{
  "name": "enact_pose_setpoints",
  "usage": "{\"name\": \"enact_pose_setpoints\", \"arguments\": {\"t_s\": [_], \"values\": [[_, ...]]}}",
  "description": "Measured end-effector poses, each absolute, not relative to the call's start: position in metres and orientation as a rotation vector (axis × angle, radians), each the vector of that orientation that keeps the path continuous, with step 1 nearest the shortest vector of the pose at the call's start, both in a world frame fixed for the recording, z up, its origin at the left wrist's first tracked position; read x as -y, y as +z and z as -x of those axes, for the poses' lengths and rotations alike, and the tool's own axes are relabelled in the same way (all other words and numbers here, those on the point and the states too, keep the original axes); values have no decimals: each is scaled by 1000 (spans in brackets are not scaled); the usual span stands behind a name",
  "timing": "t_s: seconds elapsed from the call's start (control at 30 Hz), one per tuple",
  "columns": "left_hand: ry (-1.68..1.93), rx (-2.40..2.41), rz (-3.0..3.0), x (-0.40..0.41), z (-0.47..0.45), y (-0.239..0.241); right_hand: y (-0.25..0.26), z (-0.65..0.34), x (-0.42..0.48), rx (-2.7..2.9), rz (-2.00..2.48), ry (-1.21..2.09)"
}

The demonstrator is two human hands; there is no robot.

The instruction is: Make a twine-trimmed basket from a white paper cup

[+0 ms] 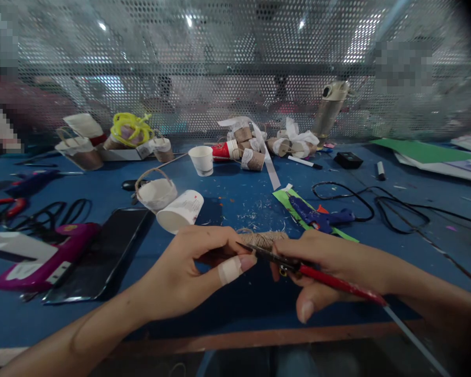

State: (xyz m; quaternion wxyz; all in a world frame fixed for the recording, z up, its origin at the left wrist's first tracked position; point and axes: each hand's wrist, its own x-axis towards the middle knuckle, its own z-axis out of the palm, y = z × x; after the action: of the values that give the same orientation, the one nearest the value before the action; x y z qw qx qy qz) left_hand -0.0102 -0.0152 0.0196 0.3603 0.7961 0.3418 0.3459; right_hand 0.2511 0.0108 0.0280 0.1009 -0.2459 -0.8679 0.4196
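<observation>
My left hand [196,267] is curled, pinching a small object wrapped in brown twine [264,239] just above the blue table [235,209]; a pale plaster circles one finger. My right hand [317,269] grips red-handled scissors [294,264], whose dark blades point left and touch the twine wrap beside my left fingertips. Most of the twine-wrapped object is hidden behind both hands.
A blue glue gun [322,217] lies on a green paper strip with its black cord [380,207] trailing right. White paper cups [180,209], a small basket cup [156,192], a dark phone [102,251], a magenta tool [47,262], black scissors [43,217] and several wrapped cups [255,149] lie around. Perforated metal screen [235,68] behind.
</observation>
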Motion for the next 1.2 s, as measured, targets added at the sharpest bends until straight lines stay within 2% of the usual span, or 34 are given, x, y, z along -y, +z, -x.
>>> {"name": "enact_pose_setpoints", "arguments": {"t_s": [0.2, 0.5, 1.2], "values": [[841, -844, -2090, 14, 10, 20, 22, -251, -13, 2571, 615, 1245], [757, -890, -2116, 11, 9, 26, 20, -251, -13, 2615, 687, 1058], [724, -885, -2110, 11, 13, 23, 20, -254, -15, 2504, 688, 1313]]}}
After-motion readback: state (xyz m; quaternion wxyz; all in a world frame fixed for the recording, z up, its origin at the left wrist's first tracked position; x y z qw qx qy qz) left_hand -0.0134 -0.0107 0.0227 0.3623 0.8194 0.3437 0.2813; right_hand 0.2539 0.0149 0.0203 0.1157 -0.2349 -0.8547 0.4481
